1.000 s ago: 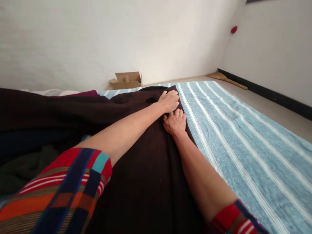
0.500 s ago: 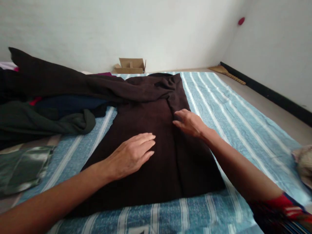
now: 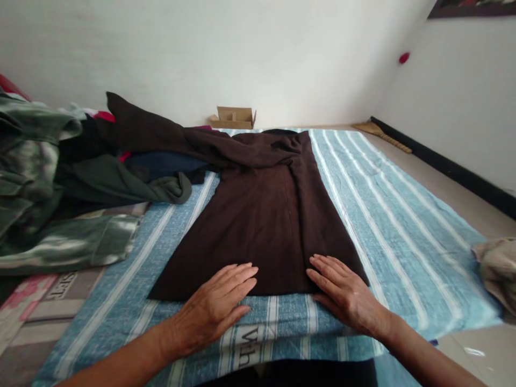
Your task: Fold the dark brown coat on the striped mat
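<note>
A dark brown long-sleeved garment (image 3: 262, 215) lies spread out, its wide hem toward me. One sleeve stretches left across the clothes pile, and folds bunch near its far end. My left hand (image 3: 220, 301) lies at the hem, left of the middle, with its fingers extended over the cloth edge. Across from it, my right hand (image 3: 342, 290) rests flat on the hem's right part, fingers stretched out and its thumb partly hidden. Neither hand grips the cloth.
Under the garment is a blue and white striped sheet (image 3: 387, 215). Heaped clothes (image 3: 36, 161), some camouflage-patterned, fill the left side. An opened cardboard box (image 3: 236, 117) stands by the back wall. At the right edge sits a beige bundle (image 3: 497, 274); a broom (image 3: 382, 134) lies beyond the sheet.
Both hands have moved toward me, down to the garment's hem, the right one farther. My view has shifted, showing more of the clothes pile on the left.
</note>
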`<state>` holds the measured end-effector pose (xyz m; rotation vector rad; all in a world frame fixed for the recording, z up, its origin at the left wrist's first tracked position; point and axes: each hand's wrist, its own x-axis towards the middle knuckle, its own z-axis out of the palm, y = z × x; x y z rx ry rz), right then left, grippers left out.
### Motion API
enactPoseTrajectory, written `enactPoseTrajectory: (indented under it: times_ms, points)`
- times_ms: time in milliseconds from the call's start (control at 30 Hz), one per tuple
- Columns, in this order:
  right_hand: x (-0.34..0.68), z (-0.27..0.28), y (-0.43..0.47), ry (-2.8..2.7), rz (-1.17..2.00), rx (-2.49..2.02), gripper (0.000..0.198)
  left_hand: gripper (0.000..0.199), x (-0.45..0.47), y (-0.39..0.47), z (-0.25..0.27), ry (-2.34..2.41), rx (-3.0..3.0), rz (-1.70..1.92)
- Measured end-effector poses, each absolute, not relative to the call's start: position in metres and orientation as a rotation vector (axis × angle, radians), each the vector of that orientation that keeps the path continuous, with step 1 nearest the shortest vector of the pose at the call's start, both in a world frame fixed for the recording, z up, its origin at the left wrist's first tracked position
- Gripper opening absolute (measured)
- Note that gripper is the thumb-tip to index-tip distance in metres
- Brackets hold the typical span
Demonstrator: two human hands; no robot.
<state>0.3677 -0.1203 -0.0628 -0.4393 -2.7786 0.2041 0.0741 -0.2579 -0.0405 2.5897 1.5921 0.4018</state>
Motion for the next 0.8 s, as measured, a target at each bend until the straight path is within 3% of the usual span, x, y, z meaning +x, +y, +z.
enactPoseTrajectory:
  times_ms: [167, 400, 533, 733, 800]
  points:
    - [0.373, -0.059, -0.122, -2.866, 0.142, -0.364, 0.043, 0.037, 0.065, -0.261, -0.039, 1.603, 2.676, 0.496]
    - [0.376, -0.066, -0.122, -2.870, 0.056, -0.388, 0.061, 0.058, 0.051, -0.273, -0.043, 1.668, 2.759, 0.415]
    - [0.376, -0.080, -0.118, -2.737, -0.125, -0.372, 0.063, 0.057, 0.047, -0.276, -0.057, 1.873, 2.779, 0.497]
    - [0.380, -0.089, -0.117, -2.665, -0.427, -0.347, 0.049, 0.049, 0.041, -0.279, -0.076, 2.021, 2.839, 0.794]
    - [0.379, -0.088, -0.115, -2.641, -0.483, -0.293, 0.047, 0.048, 0.038, -0.280, -0.074, 1.999, 2.894, 0.737]
